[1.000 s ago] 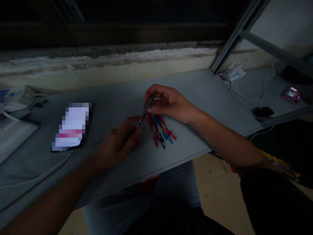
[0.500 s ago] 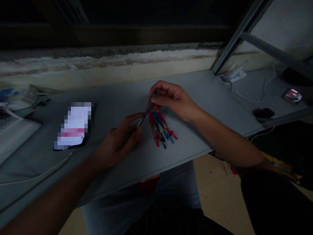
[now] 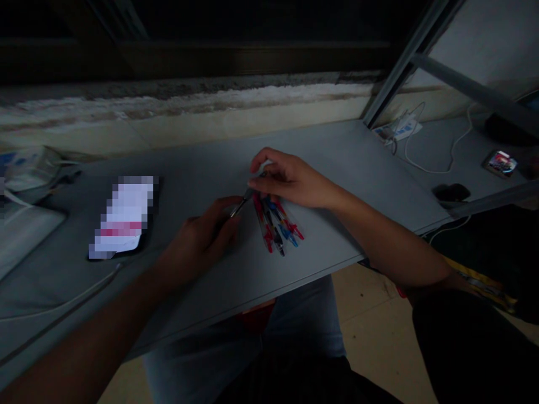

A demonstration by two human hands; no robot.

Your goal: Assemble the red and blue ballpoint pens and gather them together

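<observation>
A dark pen (image 3: pixel 244 200) spans the gap between my two hands above a grey table (image 3: pixel 345 168). My left hand (image 3: pixel 202 238) is closed, pinching the pen's lower end. My right hand (image 3: pixel 290 179) is closed, its fingers gripping the upper end. Just under my right hand, several red, blue and black pens (image 3: pixel 278 224) lie in a loose bunch on the table.
A phone (image 3: pixel 122 219) lies on the table to the left, with a white cable (image 3: pixel 63 306) in front of it. At the far right are a second phone (image 3: pixel 500 163), a black object (image 3: pixel 451 192) and white cables (image 3: pixel 415 134). The table's front edge runs close below the pens.
My right hand has come down towards the table and the pen has tilted flatter. My left hand has stayed at the pen's lower end.
</observation>
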